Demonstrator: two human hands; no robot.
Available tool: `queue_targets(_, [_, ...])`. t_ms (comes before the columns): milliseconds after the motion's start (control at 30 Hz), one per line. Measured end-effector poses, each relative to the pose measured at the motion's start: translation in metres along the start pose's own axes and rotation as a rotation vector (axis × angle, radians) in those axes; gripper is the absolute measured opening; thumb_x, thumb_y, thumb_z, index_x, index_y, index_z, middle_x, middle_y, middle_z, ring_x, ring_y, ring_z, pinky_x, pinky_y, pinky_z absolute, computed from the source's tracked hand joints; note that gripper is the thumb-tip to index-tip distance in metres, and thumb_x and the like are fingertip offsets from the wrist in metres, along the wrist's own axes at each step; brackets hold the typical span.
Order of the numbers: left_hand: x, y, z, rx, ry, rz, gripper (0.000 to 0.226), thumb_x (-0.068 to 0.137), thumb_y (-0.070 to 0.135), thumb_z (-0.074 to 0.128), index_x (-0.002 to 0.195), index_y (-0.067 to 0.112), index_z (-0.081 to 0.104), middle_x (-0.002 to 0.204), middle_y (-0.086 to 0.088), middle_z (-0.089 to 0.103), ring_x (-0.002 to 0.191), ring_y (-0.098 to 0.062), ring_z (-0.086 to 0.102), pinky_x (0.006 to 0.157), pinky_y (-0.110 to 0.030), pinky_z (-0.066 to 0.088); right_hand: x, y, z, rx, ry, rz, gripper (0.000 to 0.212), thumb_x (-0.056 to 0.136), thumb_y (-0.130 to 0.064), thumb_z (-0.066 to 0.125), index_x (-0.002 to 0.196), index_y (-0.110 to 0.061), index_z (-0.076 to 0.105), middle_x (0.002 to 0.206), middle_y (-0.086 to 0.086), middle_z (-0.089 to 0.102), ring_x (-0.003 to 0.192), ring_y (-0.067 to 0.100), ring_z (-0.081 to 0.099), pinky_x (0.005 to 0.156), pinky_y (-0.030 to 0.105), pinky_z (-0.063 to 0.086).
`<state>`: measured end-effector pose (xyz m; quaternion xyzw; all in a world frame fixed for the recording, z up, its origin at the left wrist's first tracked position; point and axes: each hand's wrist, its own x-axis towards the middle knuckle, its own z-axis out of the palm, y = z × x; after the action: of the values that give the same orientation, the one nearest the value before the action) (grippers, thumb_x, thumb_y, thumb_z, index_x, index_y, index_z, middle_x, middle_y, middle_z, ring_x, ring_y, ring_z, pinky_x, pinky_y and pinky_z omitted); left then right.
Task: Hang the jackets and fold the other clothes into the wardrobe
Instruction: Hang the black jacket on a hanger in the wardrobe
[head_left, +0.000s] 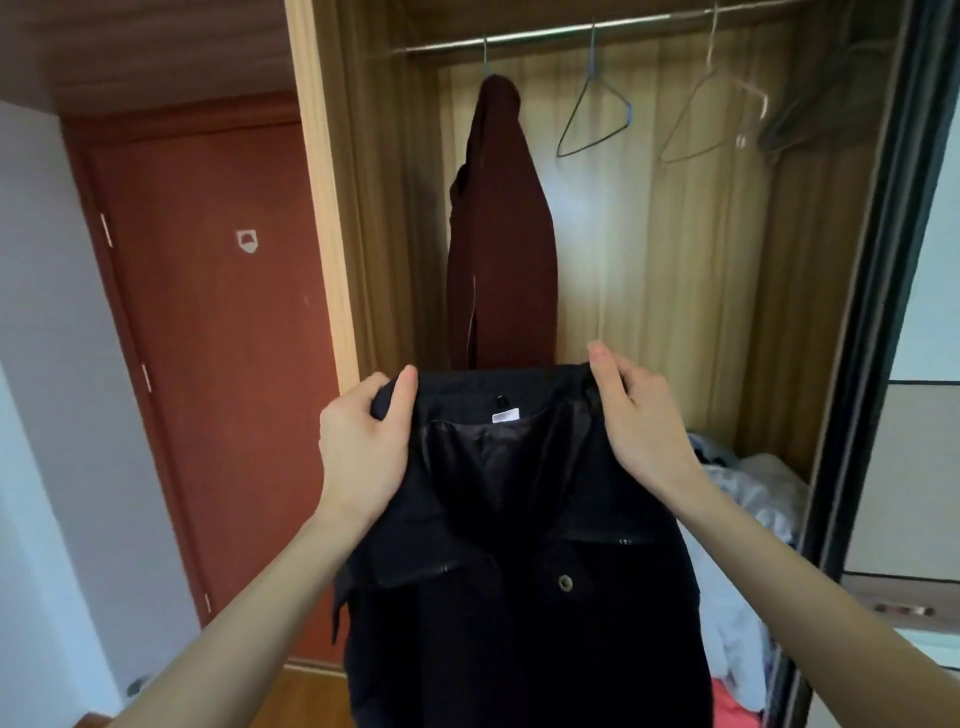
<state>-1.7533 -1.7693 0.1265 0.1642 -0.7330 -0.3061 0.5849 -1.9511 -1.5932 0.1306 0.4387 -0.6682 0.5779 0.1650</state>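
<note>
Head view, close, facing wardrobe (675, 234)

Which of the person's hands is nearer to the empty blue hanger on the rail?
Right. The right hand grips the black jacket at its collar almost straight below the blue hanger; the left hand grips the collar's other end, farther left.

Two jackets are in view: a black jacket (519, 545) and a maroon jacket (501, 223). Two hands show, the left hand (363, 441) and the right hand (639, 410). Two bare hangers, a blue hanger (597, 104) and a pale hanger (711, 104), hang on one rail (545, 31). There is one pile of light clothes (748, 509) and one door (218, 338).
</note>
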Motion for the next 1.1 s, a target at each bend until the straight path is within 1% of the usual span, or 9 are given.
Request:
queue_targets(133, [0.042, 0.011, 0.038, -0.029, -0.011, 0.059, 0.061, 0.104, 0.043, 0.06, 0.065, 0.006, 0.034, 0.058, 0.0, 0.033, 0.057, -0.013, 0.033, 0.057, -0.035, 0.031, 0.038, 0.024, -0.013, 0.018, 0.04, 0.001, 0.061, 0.104, -0.07, 0.035, 0.071, -0.019, 0.029, 0.061, -0.008, 0.029, 0.058, 0.009, 0.032, 0.057, 0.022, 0.028])
queue_targets(300, [0.093, 0.026, 0.08, -0.063, 0.024, 0.113, 0.061, 0.104, 0.038, 0.06, 0.064, 0.003, 0.03, 0.056, 0.004, 0.031, 0.054, -0.008, 0.03, 0.051, -0.023, 0.026, 0.094, 0.032, -0.025, 0.022, 0.027, -0.006, 0.073, 0.106, -0.064, 0.034, 0.083, 0.004, 0.044, 0.07, 0.013, 0.043, 0.067, 0.018, 0.045, 0.068, 0.045, 0.041])
queue_targets(367, [0.113, 0.027, 0.092, -0.102, 0.01, 0.125, 0.061, 0.105, 0.036, 0.059, 0.065, 0.0, 0.03, 0.058, 0.0, 0.032, 0.057, -0.012, 0.031, 0.056, -0.029, 0.029, 0.116, 0.029, -0.028, 0.003, 0.021, -0.018, 0.072, 0.108, -0.06, 0.034, 0.086, 0.007, 0.047, 0.072, 0.014, 0.046, 0.07, 0.019, 0.047, 0.074, 0.05, 0.045])
queue_targets(533, [0.162, 0.023, 0.114, -0.167, -0.018, 0.141, 0.061, 0.105, 0.037, 0.058, 0.068, -0.005, 0.035, 0.061, -0.008, 0.037, 0.061, -0.02, 0.034, 0.062, -0.038, 0.032, 0.163, 0.03, -0.03, -0.063, 0.047, -0.041, 0.06, 0.108, -0.06, 0.035, 0.074, -0.011, 0.035, 0.068, 0.002, 0.035, 0.064, 0.016, 0.038, 0.064, 0.039, 0.034])
queue_targets(667, [0.202, 0.02, 0.122, -0.201, -0.046, 0.158, 0.059, 0.106, 0.037, 0.057, 0.063, 0.004, 0.035, 0.059, -0.006, 0.039, 0.06, -0.021, 0.035, 0.061, -0.039, 0.033, 0.195, 0.027, -0.024, -0.126, 0.094, -0.042, 0.067, 0.107, -0.063, 0.035, 0.077, -0.004, 0.029, 0.069, 0.001, 0.031, 0.062, 0.014, 0.032, 0.06, 0.038, 0.029])
queue_targets(867, [0.253, 0.02, 0.129, -0.256, -0.058, 0.159, 0.063, 0.105, 0.039, 0.056, 0.074, -0.012, 0.039, 0.068, -0.029, 0.045, 0.065, -0.029, 0.038, 0.067, -0.057, 0.043, 0.24, 0.021, -0.011, -0.222, 0.132, -0.08, 0.066, 0.108, -0.061, 0.037, 0.072, -0.005, 0.032, 0.065, 0.0, 0.036, 0.06, 0.014, 0.035, 0.06, 0.037, 0.033])
queue_targets(933, [0.264, 0.016, 0.135, -0.278, -0.061, 0.174, 0.063, 0.105, 0.038, 0.057, 0.074, -0.013, 0.039, 0.071, -0.035, 0.045, 0.064, -0.029, 0.038, 0.064, -0.057, 0.042, 0.253, 0.025, -0.008, -0.264, 0.143, -0.101, 0.061, 0.108, -0.058, 0.038, 0.069, -0.012, 0.032, 0.063, -0.003, 0.035, 0.057, 0.012, 0.032, 0.059, 0.037, 0.032])
queue_targets(1000, [0.272, 0.01, 0.142, -0.292, -0.06, 0.172, 0.063, 0.106, 0.037, 0.057, 0.072, -0.013, 0.038, 0.069, -0.035, 0.043, 0.063, -0.029, 0.037, 0.061, -0.054, 0.039, 0.263, 0.031, -0.005, -0.327, 0.136, -0.113, 0.061, 0.109, -0.055, 0.038, 0.068, -0.01, 0.033, 0.062, -0.001, 0.036, 0.059, 0.016, 0.034, 0.06, 0.036, 0.033])
queue_targets(1100, [0.282, 0.001, 0.154, -0.29, -0.062, 0.136, 0.062, 0.106, 0.037, 0.057, 0.07, -0.01, 0.036, 0.064, -0.024, 0.041, 0.062, -0.03, 0.035, 0.061, -0.044, 0.034, 0.275, 0.042, -0.002, -0.421, 0.125, -0.149, 0.058, 0.109, -0.051, 0.041, 0.075, -0.004, 0.043, 0.062, 0.002, 0.046, 0.063, 0.021, 0.045, 0.06, 0.024, 0.037])
